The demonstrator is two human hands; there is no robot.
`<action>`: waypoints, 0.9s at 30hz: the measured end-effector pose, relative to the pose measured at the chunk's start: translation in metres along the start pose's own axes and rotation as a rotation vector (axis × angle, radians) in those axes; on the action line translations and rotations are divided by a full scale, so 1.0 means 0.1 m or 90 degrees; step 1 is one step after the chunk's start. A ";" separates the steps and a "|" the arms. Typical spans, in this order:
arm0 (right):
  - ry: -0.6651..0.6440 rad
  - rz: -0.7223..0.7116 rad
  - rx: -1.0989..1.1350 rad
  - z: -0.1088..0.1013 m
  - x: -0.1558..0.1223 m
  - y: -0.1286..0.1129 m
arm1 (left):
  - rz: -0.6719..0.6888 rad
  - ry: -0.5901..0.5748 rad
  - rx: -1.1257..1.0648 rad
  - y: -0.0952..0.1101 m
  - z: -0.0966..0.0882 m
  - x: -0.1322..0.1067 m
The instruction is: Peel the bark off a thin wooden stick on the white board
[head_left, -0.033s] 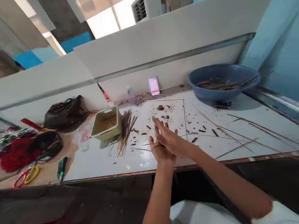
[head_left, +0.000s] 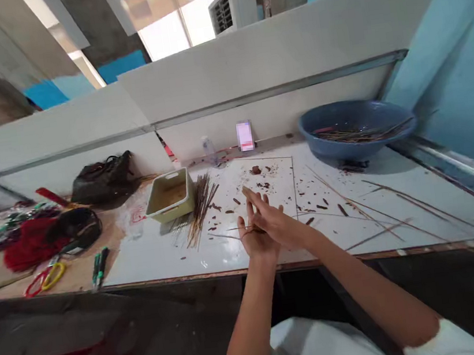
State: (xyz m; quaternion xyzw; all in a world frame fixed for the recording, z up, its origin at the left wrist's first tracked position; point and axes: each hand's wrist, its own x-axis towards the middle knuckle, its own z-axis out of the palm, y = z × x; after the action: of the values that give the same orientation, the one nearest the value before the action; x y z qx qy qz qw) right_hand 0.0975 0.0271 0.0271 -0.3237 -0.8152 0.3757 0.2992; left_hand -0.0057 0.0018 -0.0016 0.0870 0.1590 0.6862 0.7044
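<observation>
**Where are the hands, and how is the grip set?**

The right hand (head_left: 279, 225) is laid across the left hand (head_left: 256, 240), and the two are pressed together with the fingers loosely spread. No pinch is formed. A thin stick (head_left: 248, 232) is seen between them, probably held by palm pressure, since so slender a piece offers the fingertips little purchase. How firmly it is held cannot be told.

**What is placed around them, and why?**

The white work board (head_left: 152, 264) is strewn with brown chips (head_left: 256, 170). A bundle of sticks (head_left: 202, 217) is laid beside the cream plastic tray (head_left: 168, 195), apparently to be within easy reach of the left hand. Long loose sticks (head_left: 354, 204) are left on the right.

**And farther off?**

A blue basin (head_left: 354, 105) holding more sticks is set back in the corner, seemingly clear of the hands. A black bag (head_left: 104, 178) is left against the partition.
</observation>
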 end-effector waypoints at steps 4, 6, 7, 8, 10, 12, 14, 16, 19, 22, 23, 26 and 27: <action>-0.017 -0.083 -0.023 -0.04 -0.11 0.19 | -0.036 0.049 0.020 0.10 -0.12 0.07; 0.016 -0.144 -0.066 -0.03 -0.10 0.28 | -0.020 0.063 0.032 0.09 -0.16 0.12; 0.035 -0.167 -0.083 -0.04 -0.09 0.33 | -0.013 0.063 0.046 0.08 -0.19 0.17; 0.050 -0.187 -0.097 -0.06 -0.06 0.39 | -0.008 0.062 0.072 0.08 -0.21 0.23; 0.061 -0.215 -0.124 -0.17 0.01 0.52 | 0.020 0.069 0.162 0.16 -0.23 0.40; 0.065 -0.222 -0.150 -0.34 0.11 0.70 | 0.103 0.096 0.311 0.33 -0.22 0.62; 0.084 -0.209 -0.173 -0.51 0.20 0.91 | 0.258 0.118 0.523 0.55 -0.18 0.82; 0.107 -0.188 -0.185 -0.62 0.28 1.13 | 0.361 0.036 0.778 0.73 -0.11 0.98; 0.124 -0.153 -0.183 -0.64 0.33 1.40 | 0.385 -0.263 1.138 0.79 -0.04 1.13; 0.123 -0.146 -0.203 -0.57 0.29 1.53 | 0.353 -0.490 1.362 0.67 -0.11 1.22; 0.119 -0.152 -0.212 -0.55 0.28 1.56 | 0.348 -0.511 1.394 0.62 -0.16 1.25; 0.108 -0.168 -0.229 -0.53 0.23 1.58 | 0.350 -0.496 1.376 0.52 -0.37 1.33; 0.105 -0.172 -0.233 -0.53 0.21 1.58 | 0.358 -0.493 1.353 0.51 -0.44 1.35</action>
State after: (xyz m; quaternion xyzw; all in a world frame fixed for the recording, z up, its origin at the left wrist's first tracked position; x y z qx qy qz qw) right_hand 0.1711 0.1456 -0.0668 -0.2902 -0.8782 0.1508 0.3489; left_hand -0.0673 0.1341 -0.0391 0.8692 0.4035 0.2671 0.1017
